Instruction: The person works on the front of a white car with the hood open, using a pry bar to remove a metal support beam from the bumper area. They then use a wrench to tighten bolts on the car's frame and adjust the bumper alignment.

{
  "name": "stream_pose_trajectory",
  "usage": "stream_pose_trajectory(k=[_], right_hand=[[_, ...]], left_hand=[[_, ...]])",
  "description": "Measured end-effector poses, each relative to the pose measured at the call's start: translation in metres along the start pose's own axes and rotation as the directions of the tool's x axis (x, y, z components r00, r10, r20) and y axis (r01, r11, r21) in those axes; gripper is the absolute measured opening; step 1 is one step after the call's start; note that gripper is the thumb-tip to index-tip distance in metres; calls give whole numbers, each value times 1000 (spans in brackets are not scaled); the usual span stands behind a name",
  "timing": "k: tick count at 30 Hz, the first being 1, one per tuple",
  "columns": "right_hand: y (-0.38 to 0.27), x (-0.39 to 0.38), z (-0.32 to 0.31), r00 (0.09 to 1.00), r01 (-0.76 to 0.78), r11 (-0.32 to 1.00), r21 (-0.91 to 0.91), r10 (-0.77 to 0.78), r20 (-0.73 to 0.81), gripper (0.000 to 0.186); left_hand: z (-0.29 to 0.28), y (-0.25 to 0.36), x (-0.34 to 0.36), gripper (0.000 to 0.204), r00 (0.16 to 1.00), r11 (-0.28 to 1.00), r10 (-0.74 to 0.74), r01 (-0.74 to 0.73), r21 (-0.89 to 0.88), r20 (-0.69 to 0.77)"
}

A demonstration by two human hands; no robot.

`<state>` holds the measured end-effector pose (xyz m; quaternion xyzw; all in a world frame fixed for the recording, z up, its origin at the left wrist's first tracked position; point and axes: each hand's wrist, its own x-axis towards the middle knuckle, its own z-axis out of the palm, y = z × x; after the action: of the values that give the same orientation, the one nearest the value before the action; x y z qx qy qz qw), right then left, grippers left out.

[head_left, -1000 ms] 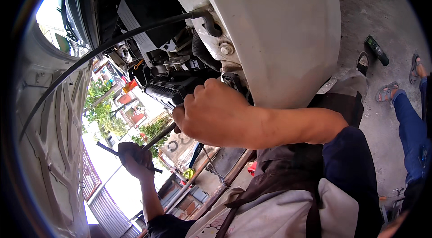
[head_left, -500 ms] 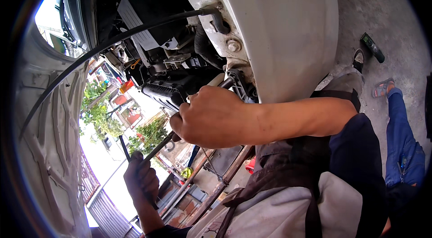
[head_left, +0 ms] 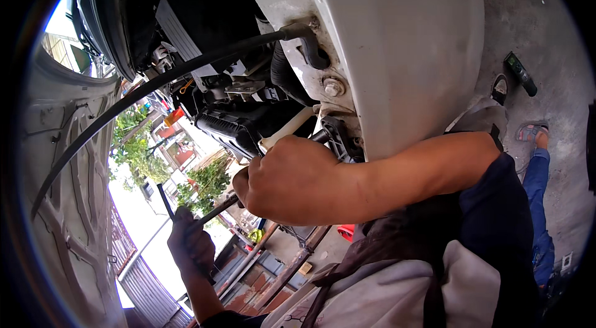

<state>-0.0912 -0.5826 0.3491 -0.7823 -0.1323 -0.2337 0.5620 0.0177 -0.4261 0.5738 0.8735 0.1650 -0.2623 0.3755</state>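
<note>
My left hand [head_left: 191, 242] is closed around the dark crossbar of a T-handle wrench [head_left: 217, 209]; one end of the bar sticks out above the fingers. The wrench's shaft runs up and right into my right hand [head_left: 288, 182], which is wrapped around it with the back of the hand showing. Past that hand, a dark round end [head_left: 320, 136] meets a black bracket [head_left: 338, 135] at the front edge of the car. The tip itself is hidden. Just above my right knuckles lies a pale plastic tube [head_left: 288, 127].
A black hose [head_left: 161, 83] arches over the engine bay to the white fender [head_left: 397, 49]. The raised hood [head_left: 68, 204] fills the left side. On the concrete floor at right lie a dark green object [head_left: 520, 73] and another person's leg in blue trousers [head_left: 539, 204].
The view has shifted slightly, so the car and the floor sit a little differently in it. Both hands keep their grip, and the right forearm sits slightly lower.
</note>
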Motion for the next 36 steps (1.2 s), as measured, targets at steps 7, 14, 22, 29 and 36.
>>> stream_pose_trajectory(k=[7,14,22,29,36], right_hand=[[1,3,-14,998,20,999,48,-23,63,20],[1,6,-6,978,83,995,54,-92,186,20],[0,-2,-2,990,90,996,2,-90,110,18],[-1,1,-1,964,38,998,-43,-25,266,21],[-1,-2,-6,966,61,998,19,-64,252,23]], left_hand=[[-11,-14,-14,13,932,934,356,-356,13,-71],[-38,-43,-1,13,916,917,396,-390,-90,67],[-22,-57,-18,17,999,982,51,-50,-183,4],[-16,-60,1,20,965,933,-252,222,-284,-74],[-7,-62,-23,17,990,995,-51,38,-94,-133]])
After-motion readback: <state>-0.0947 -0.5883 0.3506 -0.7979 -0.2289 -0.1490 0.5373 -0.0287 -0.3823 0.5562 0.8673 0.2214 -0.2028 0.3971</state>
